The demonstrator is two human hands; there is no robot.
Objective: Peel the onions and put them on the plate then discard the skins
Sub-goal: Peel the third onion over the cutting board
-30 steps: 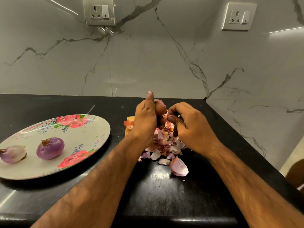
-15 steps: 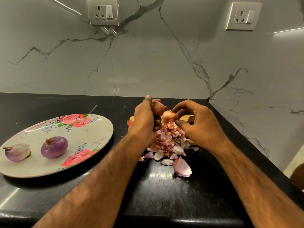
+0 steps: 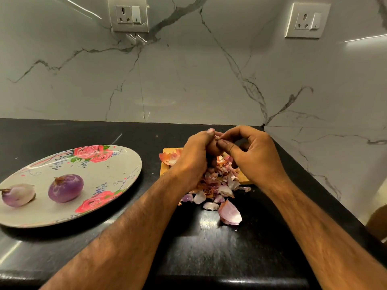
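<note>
Over the far middle of the counter, the left hand grips a brown-skinned onion with fingers curled round it, while the right hand pinches the onion's top between thumb and forefinger, its other fingers curled. Just below the hands a heap of skins lies on a board and spills off its near edge onto the counter. On the left a plate holds two peeled onions lying apart, a purple one and, left of it, a paler one.
</note>
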